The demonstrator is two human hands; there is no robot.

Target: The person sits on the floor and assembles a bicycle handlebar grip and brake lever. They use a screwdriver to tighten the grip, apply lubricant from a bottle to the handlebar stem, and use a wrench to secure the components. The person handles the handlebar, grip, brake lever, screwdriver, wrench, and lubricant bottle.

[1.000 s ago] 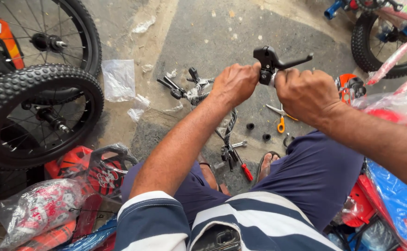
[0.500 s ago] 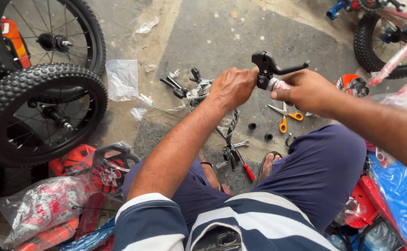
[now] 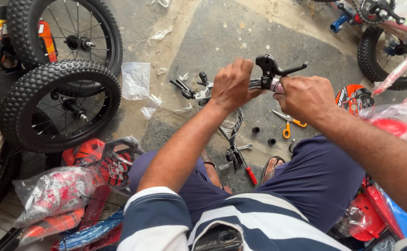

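A person in a navy-and-white striped shirt and dark blue shorts sits on a grey concrete floor (image 3: 213,28), seen from above, with both bare arms stretched forward toward twelve o'clock. The left hand (image 3: 233,85) is clenched around a silver metal handlebar tube (image 3: 255,84), knuckles up, just left of centre. The right hand (image 3: 305,97), at about one o'clock from the middle of the view, grips the same tube on its other side, fingers curled under it. Between the two hands, touching the tube, stands a black plastic brake lever (image 3: 274,68), its blade pointing toward three o'clock. Below the hands, on the floor, lie orange-handled scissors (image 3: 286,124), two small black round caps (image 3: 264,135), a silver open spanner (image 3: 243,148) and a red-handled screwdriver (image 3: 248,172) near the person's sandalled feet. At eleven o'clock from the left hand lie loose black pedals and small parts (image 3: 189,88) and a crumpled clear plastic bag (image 3: 135,80). At nine and ten o'clock two small black knobbly bicycle wheels (image 3: 59,106) lean together, overlapping. At seven o'clock sit red and white bicycle parts wrapped in clear plastic (image 3: 55,193). At two o'clock stands another small wheel with a blue pedal crank (image 3: 384,51), and just right of the right hand lies a round orange and black printed plate (image 3: 354,98).
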